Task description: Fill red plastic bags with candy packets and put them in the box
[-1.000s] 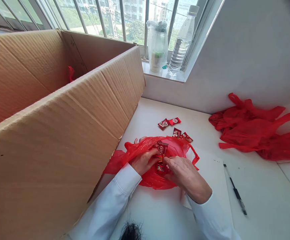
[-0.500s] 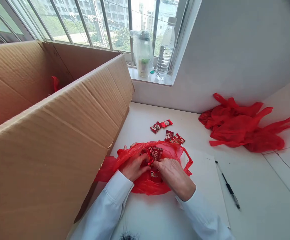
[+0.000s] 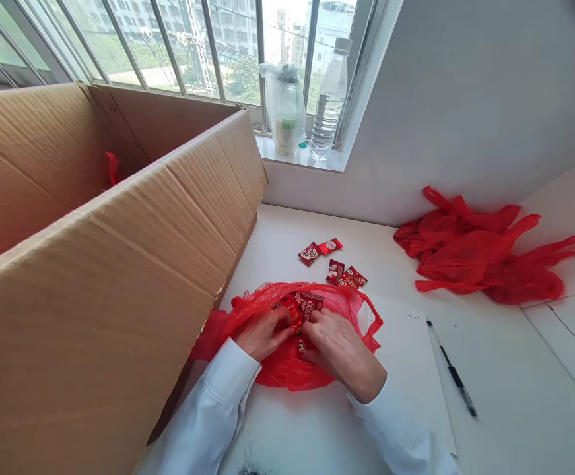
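A thin red plastic bag (image 3: 294, 376) lies spread on the white table with its mouth open. Several small red snack packets (image 3: 313, 303) with pale printing show inside it. My left hand (image 3: 263, 333) reaches into the bag from the left, fingers curled against the packets; the bag's edge partly covers it. From the right, my right hand (image 3: 341, 346) bends its fingers down onto the packets in the middle, with the fingertips partly hidden. Just beyond the bag, more loose packets (image 3: 309, 253) rest on the table.
A large open cardboard box (image 3: 168, 244) stands close on the left. Crumpled red bags (image 3: 480, 251) lie at the back right. White paper (image 3: 410, 376) and a black pen (image 3: 453, 369) are at right. A water bottle (image 3: 327, 105) and a bagged cup (image 3: 284, 112) stand on the sill.
Both hands stay inside the bag, shifting slightly among the packets. My right fingers have moved off the lower middle a little, and more of the bright red packets shows between the hands.
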The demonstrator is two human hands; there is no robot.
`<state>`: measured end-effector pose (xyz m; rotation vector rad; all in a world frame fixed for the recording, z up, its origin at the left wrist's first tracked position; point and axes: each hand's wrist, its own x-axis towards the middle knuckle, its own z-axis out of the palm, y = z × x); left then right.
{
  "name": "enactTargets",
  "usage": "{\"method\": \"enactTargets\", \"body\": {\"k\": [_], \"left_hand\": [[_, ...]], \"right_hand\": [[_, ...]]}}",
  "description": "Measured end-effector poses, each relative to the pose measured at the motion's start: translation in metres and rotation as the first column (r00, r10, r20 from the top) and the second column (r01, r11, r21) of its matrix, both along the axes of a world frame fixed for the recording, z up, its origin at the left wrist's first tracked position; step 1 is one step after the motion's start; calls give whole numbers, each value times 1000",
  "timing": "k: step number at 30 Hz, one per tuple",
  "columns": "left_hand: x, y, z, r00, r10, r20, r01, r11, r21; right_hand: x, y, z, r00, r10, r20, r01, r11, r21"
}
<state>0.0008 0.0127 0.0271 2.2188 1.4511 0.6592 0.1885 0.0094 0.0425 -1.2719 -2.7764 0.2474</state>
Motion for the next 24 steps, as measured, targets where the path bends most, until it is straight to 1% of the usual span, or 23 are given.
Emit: {"method": "enactTargets", "body": {"k": [3, 5, 7, 9, 11, 13, 16, 18, 21, 24], "left_hand": [[0, 0, 2, 999, -5, -32, 5, 1000, -10], [2, -1, 4, 998, 5, -59, -6, 1000, -18], [4, -2, 6, 995, 32, -100, -36, 998, -42], [7, -3, 8, 991, 60, -123, -70, 994, -79], [7, -3, 8, 994, 70, -79, -80, 987, -139], [7, -2, 7, 998, 68, 4, -66, 978, -199], [4, 0, 2, 993, 74, 87, -50, 967, -249], [3, 1, -1, 990, 80, 113, -49, 964, -260], [2, 1, -3, 986, 100, 130, -63, 963, -263], [2, 0, -4, 984, 119, 130, -82, 961, -262]], "right_hand": [[-10, -5, -10, 1000, -4, -14, 5, 998, 68], [-13, -5, -14, 1000, -4, -11, 5, 998, 66], [-12, -3, -12, 1000, 5, -22, -4, 999, 47], [-8, -1, -5, 999, 20, -41, -19, 999, 28], [-2, 1, 5, 998, 37, -50, -38, 999, -8], [5, 4, 14, 998, 33, -43, -36, 998, -53], [18, 9, 23, 999, -28, -36, 24, 995, -100], [27, 14, 25, 997, -59, -56, 52, 992, -118], [37, 21, 23, 995, -59, -84, 45, 987, -155], [40, 26, 21, 995, -76, -63, 64, 984, -164]]}}
